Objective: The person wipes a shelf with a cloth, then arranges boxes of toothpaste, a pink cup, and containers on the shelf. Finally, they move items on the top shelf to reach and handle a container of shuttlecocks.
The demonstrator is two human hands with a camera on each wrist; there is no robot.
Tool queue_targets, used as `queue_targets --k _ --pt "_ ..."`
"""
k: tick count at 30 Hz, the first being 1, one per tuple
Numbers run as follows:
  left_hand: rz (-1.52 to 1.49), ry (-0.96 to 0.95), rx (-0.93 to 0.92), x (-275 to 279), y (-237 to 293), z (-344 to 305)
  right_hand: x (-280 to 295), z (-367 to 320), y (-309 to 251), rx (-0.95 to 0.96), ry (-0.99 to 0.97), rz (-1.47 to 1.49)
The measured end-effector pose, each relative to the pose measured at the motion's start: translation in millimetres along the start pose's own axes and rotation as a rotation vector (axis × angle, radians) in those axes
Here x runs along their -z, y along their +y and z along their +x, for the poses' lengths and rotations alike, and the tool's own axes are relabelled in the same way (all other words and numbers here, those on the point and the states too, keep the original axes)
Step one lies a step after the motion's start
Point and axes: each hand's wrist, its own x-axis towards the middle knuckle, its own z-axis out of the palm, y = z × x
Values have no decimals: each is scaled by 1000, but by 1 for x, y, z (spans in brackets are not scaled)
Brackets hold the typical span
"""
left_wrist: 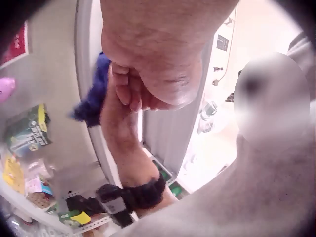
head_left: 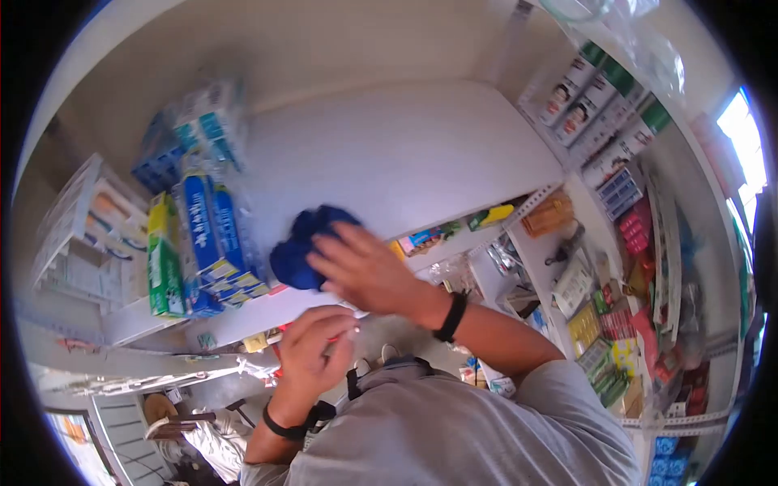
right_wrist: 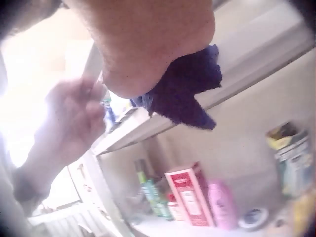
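Note:
A bunched navy-blue cloth (head_left: 304,247) is at the front part of the white shelf top (head_left: 389,162), left of centre. My right hand (head_left: 369,271) grips it from above, its fingers over the near side of the bundle. In the right wrist view, loose corners of the cloth (right_wrist: 190,91) stick out beneath the hand. My left hand (head_left: 312,352) is in front of the shelf edge, below and left of the right hand, its fingers loosely curled. The left wrist view shows those curled fingers (left_wrist: 131,91) overlapping the right forearm, with the cloth behind.
Blue toothpaste-like boxes (head_left: 212,227) and a green-yellow box (head_left: 165,259) stand left of the cloth. Spray cans (head_left: 579,105) with green caps line the right side shelf. Below the shelf top are a red box (right_wrist: 190,195) and a pink bottle (right_wrist: 222,205). Another person's legs (head_left: 219,437) show lower left.

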Motion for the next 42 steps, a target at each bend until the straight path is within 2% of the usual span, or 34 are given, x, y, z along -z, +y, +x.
queue_targets --k 1,2,3,4,5,6,9,10,11,13,14,15,17,19,21,22,24,25,28,29,30,31,32,34,35,36,37,40,42 --pt "-2 10 58 0 2 2 11 -18 22 -47 -13 -9" --pt "6 22 59 -2 -4 3 25 -44 51 -81 23 -140" --pt "20 38 59 -4 -10 5 42 -69 84 -76 118 -244" --pt "37 53 62 -7 -13 5 62 -93 112 -160 162 -360" --pt "52 59 50 -9 -14 10 80 -123 145 -227 118 -524" --pt "71 58 45 -12 -15 14 100 -137 162 -389 178 -511" --pt "117 55 33 -24 -20 31 100 -149 184 -631 232 -516" --pt "140 62 40 -29 -24 38 81 -130 170 -582 187 -478" --pt "154 58 46 -33 -27 44 49 -111 146 -349 355 -433" --pt "168 58 -5 -43 -37 63 10 -68 94 -190 261 -204" --pt "194 62 -14 -47 -42 72 16 -51 63 -99 290 -114" --pt "223 67 -22 -50 -46 80 21 -43 53 -100 292 -61" --pt "253 57 10 -53 -57 90 36 -51 72 -65 283 75" --pt "257 37 111 -61 -58 91 49 -100 139 -54 322 -126" --pt "332 -9 163 -64 -57 91 109 -146 200 -213 264 -357" --pt "366 -21 160 -65 -55 93 135 -173 232 -353 221 -372" --pt "437 -46 149 -66 -52 94 166 -218 283 -626 317 -495" --pt "450 -50 131 -66 -53 93 173 -216 288 -684 431 -476" --pt "476 -56 87 -65 -57 94 135 -183 251 -532 351 -531" --pt "472 -60 85 -64 -56 94 106 -151 221 -473 540 -459" --pt "467 -71 80 -64 -56 93 74 -140 201 -328 551 -429" --pt "452 -75 109 -64 -56 93 71 -114 158 -365 422 -180" --pt "441 -80 137 -64 -55 93 37 -107 135 -251 462 -133" --pt "435 -92 156 -62 -56 95 51 -109 135 -146 372 -49" --pt "437 -98 152 -60 -57 94 59 -112 138 -88 324 -7" --pt "436 -99 154 -60 -58 93 82 -129 165 -233 196 89" --pt "408 -97 160 -59 -58 94 86 -148 206 -175 302 -260" --pt "343 -76 188 -58 -56 94 149 -217 294 -448 470 -448" --pt "319 -66 197 -58 -57 94 175 -225 312 -579 572 -498"
